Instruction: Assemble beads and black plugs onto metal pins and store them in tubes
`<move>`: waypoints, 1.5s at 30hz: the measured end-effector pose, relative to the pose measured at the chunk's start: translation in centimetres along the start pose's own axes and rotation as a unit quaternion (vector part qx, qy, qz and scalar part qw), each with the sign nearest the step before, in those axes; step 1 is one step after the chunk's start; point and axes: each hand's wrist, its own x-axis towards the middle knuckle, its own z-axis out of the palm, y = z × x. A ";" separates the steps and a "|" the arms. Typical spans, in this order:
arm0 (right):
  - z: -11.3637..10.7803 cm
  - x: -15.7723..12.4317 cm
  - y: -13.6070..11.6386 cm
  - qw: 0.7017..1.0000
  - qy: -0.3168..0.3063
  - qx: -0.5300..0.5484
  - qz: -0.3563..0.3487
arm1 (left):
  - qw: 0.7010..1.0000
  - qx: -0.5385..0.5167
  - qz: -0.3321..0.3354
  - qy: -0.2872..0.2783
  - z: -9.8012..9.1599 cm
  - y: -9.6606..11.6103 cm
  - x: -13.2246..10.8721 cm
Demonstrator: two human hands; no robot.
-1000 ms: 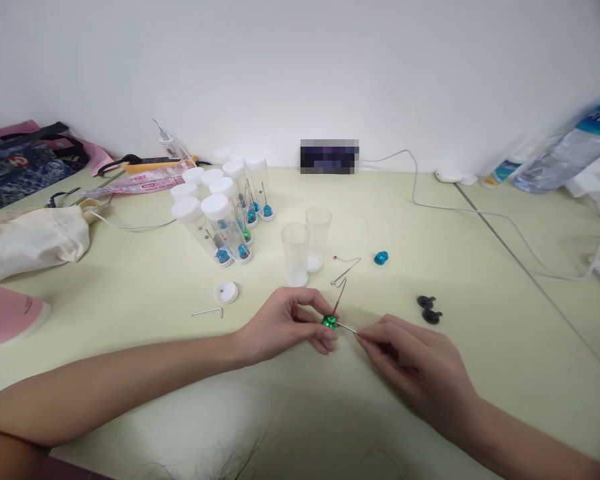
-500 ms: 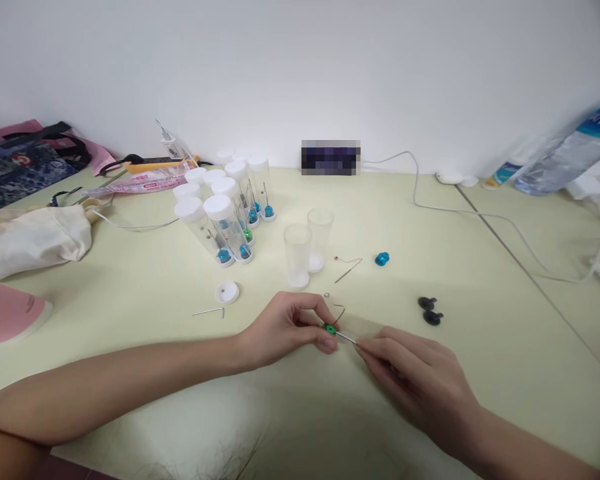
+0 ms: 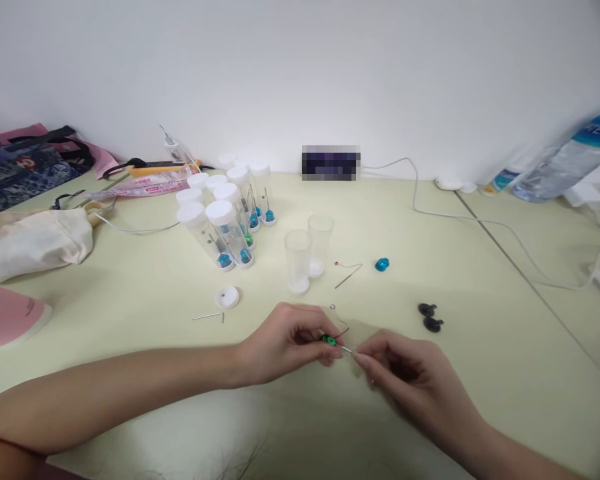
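Note:
Between the thumb and fingers of my left hand (image 3: 283, 343) is a small green metal part (image 3: 329, 340). A thin bent wire (image 3: 345, 331) rises by it, with a small shiny bead-like end (image 3: 333, 307). My right hand (image 3: 415, 370) pinches a thin silver metal rod (image 3: 347, 349), whose far end meets the green part; whether it sits inside a hole I cannot tell. Beyond my hands lie another bent wire (image 3: 349, 275) and a blue metal part (image 3: 382, 265). Two black round pieces (image 3: 433, 325) rest to the right.
Two open clear tubes (image 3: 298, 260) stand ahead. Several white-capped tubes (image 3: 220, 213) with blue or green parts cluster at left. A white cap (image 3: 228, 297) and a hex key (image 3: 209, 317) lie nearer. A pink object (image 3: 10, 317), cloth pouch (image 3: 40, 243) and water bottle (image 3: 565, 163) flank them.
Both hands sit slightly lower, with the green part tilted differently. My right fingers have shifted their pinch on the rod, thumb now more in view. The wire has swung a little right.

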 end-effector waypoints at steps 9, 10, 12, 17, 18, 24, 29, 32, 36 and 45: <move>-0.3 0.3 -0.2 0.999 -0.003 0.033 -0.023 | 0.999 0.014 -0.044 0.013 0.0 -0.1 0.1; -0.4 0.3 -0.1 0.998 0.014 -0.009 -0.062 | 0.999 0.003 -0.048 0.019 -0.1 -0.1 0.2; -0.6 0.1 0.3 0.977 0.063 -0.123 -0.164 | 0.998 -0.023 -0.055 0.032 -0.2 -0.1 0.4; -1.0 -0.7 1.3 0.882 0.120 -0.315 -0.329 | 0.996 -0.052 -0.059 0.034 -0.5 -0.2 0.5; -1.1 -0.8 1.4 0.878 0.110 -0.319 -0.340 | 0.997 -0.047 -0.057 0.031 -0.5 -0.3 0.5; -1.1 -1.2 1.4 0.924 0.055 -0.251 -0.284 | 0.999 0.010 -0.038 0.023 -0.3 -0.2 0.3; -0.5 -0.5 0.6 0.975 0.037 -0.136 -0.174 | 0.998 0.047 -0.027 0.018 -0.2 0.0 0.2; -0.5 -0.1 0.6 0.978 0.041 -0.120 -0.166 | 0.999 0.038 -0.022 0.014 -0.2 -0.2 0.2; -0.7 0.0 0.8 0.937 0.098 -0.225 -0.251 | 0.999 0.012 -0.034 0.022 -0.2 -0.4 0.3; -1.1 0.0 -0.3 0.851 0.129 -0.325 -0.393 | 0.999 0.012 -0.035 0.034 -0.2 -0.2 0.3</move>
